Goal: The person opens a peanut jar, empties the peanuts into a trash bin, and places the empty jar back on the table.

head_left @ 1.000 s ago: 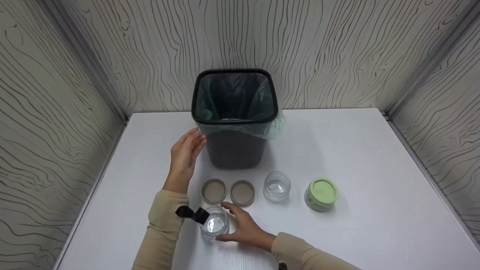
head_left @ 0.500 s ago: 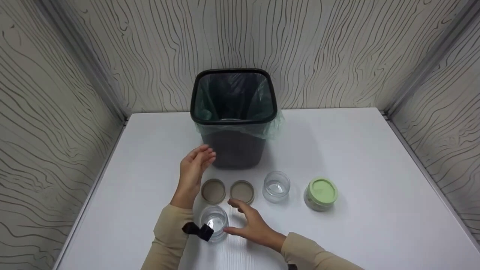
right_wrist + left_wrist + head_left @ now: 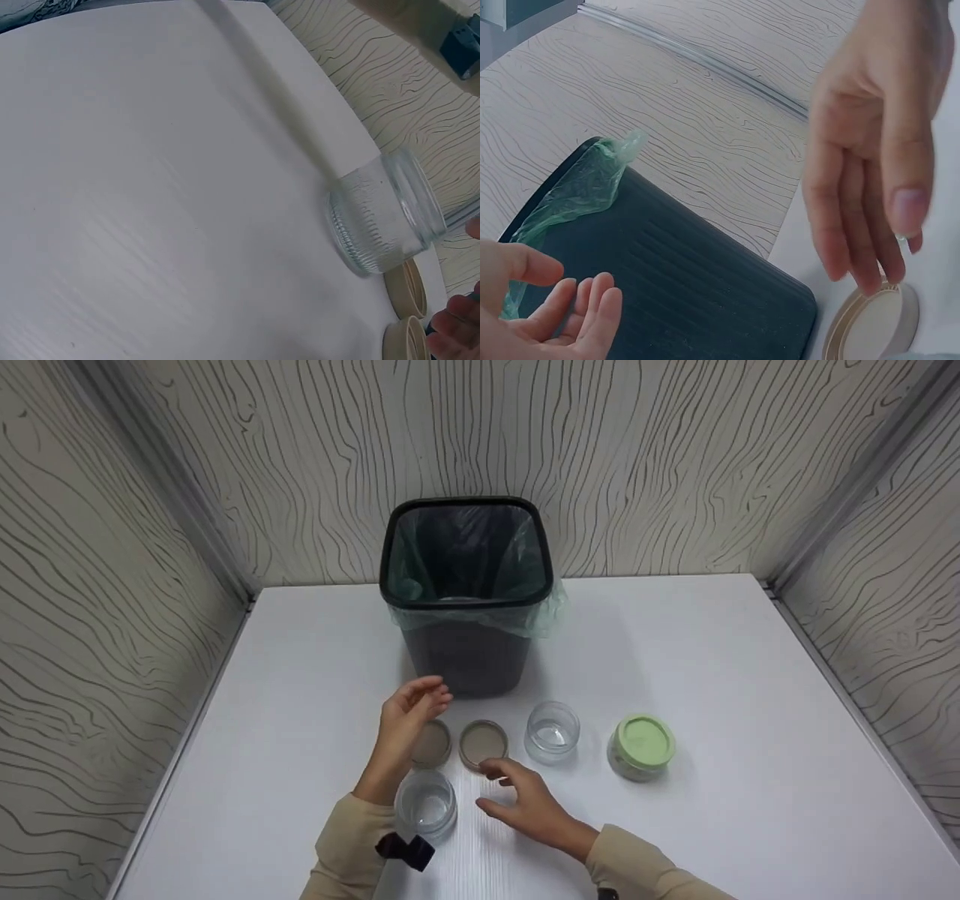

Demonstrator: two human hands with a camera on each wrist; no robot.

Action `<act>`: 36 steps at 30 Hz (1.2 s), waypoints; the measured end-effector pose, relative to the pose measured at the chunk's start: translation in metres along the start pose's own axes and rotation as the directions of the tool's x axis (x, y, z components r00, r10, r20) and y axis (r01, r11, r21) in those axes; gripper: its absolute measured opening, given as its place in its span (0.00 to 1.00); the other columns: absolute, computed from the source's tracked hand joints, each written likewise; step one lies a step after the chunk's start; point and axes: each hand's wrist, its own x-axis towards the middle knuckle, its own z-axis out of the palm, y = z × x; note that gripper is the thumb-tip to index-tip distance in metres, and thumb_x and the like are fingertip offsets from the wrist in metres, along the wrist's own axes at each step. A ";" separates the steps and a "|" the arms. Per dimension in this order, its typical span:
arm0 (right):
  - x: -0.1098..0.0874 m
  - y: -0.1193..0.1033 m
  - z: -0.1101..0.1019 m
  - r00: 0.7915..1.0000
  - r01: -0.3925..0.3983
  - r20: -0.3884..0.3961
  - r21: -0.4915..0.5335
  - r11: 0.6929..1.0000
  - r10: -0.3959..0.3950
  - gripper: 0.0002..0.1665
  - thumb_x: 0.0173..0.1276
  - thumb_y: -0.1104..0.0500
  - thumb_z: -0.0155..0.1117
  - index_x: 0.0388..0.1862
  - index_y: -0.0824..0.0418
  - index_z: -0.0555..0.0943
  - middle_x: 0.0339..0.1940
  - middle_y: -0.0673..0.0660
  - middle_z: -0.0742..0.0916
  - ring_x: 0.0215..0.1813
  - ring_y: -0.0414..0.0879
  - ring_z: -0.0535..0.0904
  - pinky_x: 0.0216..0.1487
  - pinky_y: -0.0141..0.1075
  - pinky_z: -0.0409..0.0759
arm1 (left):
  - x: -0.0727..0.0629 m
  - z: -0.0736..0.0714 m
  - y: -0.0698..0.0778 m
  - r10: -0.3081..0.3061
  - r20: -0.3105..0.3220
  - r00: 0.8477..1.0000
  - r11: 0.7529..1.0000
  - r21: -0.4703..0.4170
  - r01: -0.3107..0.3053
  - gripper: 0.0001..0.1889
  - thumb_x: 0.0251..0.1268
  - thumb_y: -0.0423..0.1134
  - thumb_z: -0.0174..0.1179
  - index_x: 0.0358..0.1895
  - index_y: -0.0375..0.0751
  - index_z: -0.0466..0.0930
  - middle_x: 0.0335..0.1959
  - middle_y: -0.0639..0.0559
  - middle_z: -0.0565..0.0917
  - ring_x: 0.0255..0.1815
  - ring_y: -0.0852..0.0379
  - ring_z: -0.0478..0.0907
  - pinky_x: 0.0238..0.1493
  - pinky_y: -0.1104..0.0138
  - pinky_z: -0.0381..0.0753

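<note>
My left hand (image 3: 401, 731) is held over the left beige jar lid (image 3: 433, 746), partly covering it in the head view. Its fingers are loosely curved around nothing. Just right of the left wrist stands an uncovered clear glass jar (image 3: 427, 804); in the right wrist view this glass jar (image 3: 379, 217) shows ribbed sides. My right hand (image 3: 529, 806) hovers to the right of that jar with thumb and fingers spread apart and nothing between them. Its fingertips overlap the near edge of the second beige lid (image 3: 484, 744). Both lids lie with their rims up.
A dark trash bin (image 3: 469, 660) with a green liner bag (image 3: 553, 611) stands behind the lids. Another uncovered glass jar (image 3: 553, 731) is right of the lids. Further right sits a jar with a green lid (image 3: 645, 742). Wood-patterned walls (image 3: 480, 427) enclose the white table (image 3: 750, 697).
My left hand has come down from beside the bin's rim toward the lids. My right hand has drawn away rightward from the near glass jar, which stays in place.
</note>
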 end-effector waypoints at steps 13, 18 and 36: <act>0.000 -0.002 -0.036 0.993 0.080 0.105 -0.299 0.951 -0.050 0.21 0.62 0.59 0.68 0.52 0.66 0.78 0.48 0.60 0.85 0.49 0.52 0.82 0.51 0.38 0.85 | -0.012 0.007 -0.011 -0.050 0.051 0.997 0.996 0.072 0.046 0.18 0.70 0.30 0.49 0.58 0.20 0.69 0.47 0.40 0.82 0.44 0.67 0.82 0.51 0.77 0.84; 0.001 -0.002 -0.051 0.983 0.164 0.146 -0.425 0.890 -0.111 0.22 0.61 0.58 0.69 0.52 0.65 0.78 0.48 0.58 0.86 0.52 0.50 0.83 0.54 0.40 0.85 | -0.014 0.008 -0.017 -0.065 0.049 0.997 0.994 0.090 0.060 0.18 0.70 0.30 0.49 0.58 0.21 0.69 0.50 0.35 0.80 0.44 0.67 0.81 0.50 0.78 0.83; -0.005 0.013 -0.109 0.963 0.144 -0.136 -0.476 0.867 -0.234 0.21 0.48 0.68 0.75 0.44 0.67 0.81 0.40 0.57 0.88 0.43 0.48 0.85 0.44 0.39 0.87 | -0.018 0.011 -0.027 -0.090 0.041 0.995 0.992 0.096 0.085 0.20 0.69 0.32 0.52 0.58 0.19 0.69 0.50 0.33 0.81 0.45 0.65 0.82 0.50 0.77 0.83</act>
